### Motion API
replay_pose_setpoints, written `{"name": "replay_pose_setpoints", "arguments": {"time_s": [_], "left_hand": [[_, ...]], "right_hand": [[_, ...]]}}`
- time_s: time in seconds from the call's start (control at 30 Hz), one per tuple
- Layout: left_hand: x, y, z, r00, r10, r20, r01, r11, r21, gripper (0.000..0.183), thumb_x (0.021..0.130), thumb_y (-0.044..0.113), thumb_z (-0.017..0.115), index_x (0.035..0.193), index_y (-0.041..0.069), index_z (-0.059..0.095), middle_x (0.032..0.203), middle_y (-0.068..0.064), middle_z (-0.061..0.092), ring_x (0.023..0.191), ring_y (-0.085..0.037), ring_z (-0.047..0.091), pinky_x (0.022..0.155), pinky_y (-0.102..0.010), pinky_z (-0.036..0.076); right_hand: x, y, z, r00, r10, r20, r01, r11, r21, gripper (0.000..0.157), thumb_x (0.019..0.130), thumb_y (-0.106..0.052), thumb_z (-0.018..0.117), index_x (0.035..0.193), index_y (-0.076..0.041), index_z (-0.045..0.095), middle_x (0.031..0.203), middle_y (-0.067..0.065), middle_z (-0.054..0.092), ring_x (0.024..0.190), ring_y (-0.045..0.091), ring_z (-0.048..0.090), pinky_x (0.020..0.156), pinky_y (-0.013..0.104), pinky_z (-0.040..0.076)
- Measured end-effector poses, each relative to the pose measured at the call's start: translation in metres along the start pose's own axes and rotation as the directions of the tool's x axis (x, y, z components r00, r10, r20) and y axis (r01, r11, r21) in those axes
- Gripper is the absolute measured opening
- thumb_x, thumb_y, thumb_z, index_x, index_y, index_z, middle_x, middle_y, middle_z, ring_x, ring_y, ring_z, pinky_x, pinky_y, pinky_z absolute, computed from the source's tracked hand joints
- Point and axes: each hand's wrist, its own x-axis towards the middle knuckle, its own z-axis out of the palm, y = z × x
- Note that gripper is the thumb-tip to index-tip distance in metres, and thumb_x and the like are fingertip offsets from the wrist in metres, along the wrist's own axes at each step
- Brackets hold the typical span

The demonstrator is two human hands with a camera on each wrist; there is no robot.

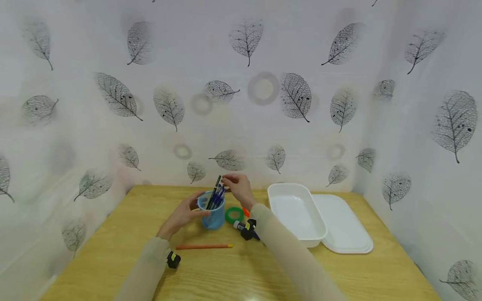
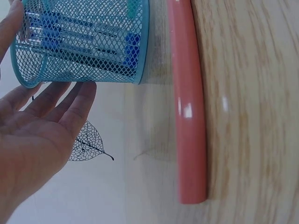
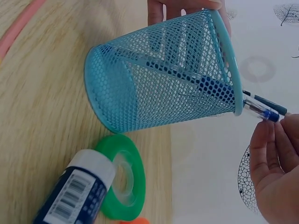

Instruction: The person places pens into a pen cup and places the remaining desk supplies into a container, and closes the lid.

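Note:
A light blue mesh pen holder (image 1: pixel 213 220) stands on the table with several pens (image 1: pixel 216 198) in it, blue ones and a dark one. My left hand (image 1: pixel 185 212) holds it from the left, thumb on the near side and fingers (image 2: pixel 74 105) behind the mesh near the rim. On the other side, my right hand (image 1: pixel 240 190) is at the pen tops. In the right wrist view its thumb and fingertips pinch the blue end of a clear pen (image 3: pixel 261 110), whose lower part is inside the holder. A dark pen (image 3: pixel 268 102) sticks out beside it.
A slim red rod with a yellow end (image 1: pixel 203 246) lies in front of the holder. To the right are a green tape roll (image 1: pixel 234 215), a glue stick (image 3: pixel 74 191) and an orange item (image 1: pixel 246 212). Farther right sit a white tray (image 1: pixel 318 223) and white lid (image 1: pixel 348 228).

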Motion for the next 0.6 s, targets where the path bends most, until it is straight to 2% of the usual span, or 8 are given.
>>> {"name": "replay_pose_setpoints", "arguments": {"time_s": [0.17,0.4,0.6], "left_hand": [[0.001,-0.001,-0.001,1.000,0.014,0.003,-0.014,1.000,0.007,0.079,0.085,0.027,0.077,0.151,0.015,0.036,0.147,-0.019,0.048,0.132,-0.041,0.048,0.106,-0.054,0.043],[-0.002,0.000,-0.001,1.000,0.029,0.011,-0.029,1.000,0.001,0.077,0.086,0.025,0.077,0.151,0.013,0.037,0.146,-0.019,0.049,0.132,-0.041,0.048,0.107,-0.054,0.042],[-0.002,0.001,-0.001,0.999,0.026,0.022,-0.026,1.000,-0.009,0.077,0.087,0.026,0.075,0.151,0.012,0.036,0.146,-0.019,0.048,0.134,-0.041,0.046,0.108,-0.052,0.041]], "right_hand": [[-0.008,0.004,-0.007,1.000,-0.012,0.004,0.012,1.000,-0.002,0.027,0.099,-0.015,0.058,0.119,0.000,0.068,0.116,0.020,0.069,0.096,0.020,0.068,0.087,0.045,0.058],[-0.024,0.008,-0.014,0.999,0.006,0.037,-0.008,0.997,0.074,0.027,0.100,-0.011,0.056,0.120,0.005,0.065,0.115,0.025,0.068,0.103,0.034,0.065,0.084,0.043,0.059],[-0.030,0.021,-0.013,1.000,0.015,0.014,-0.016,0.998,0.056,0.028,0.100,-0.014,0.057,0.119,0.006,0.065,0.113,0.022,0.069,0.104,0.037,0.065,0.077,0.033,0.060]]}}
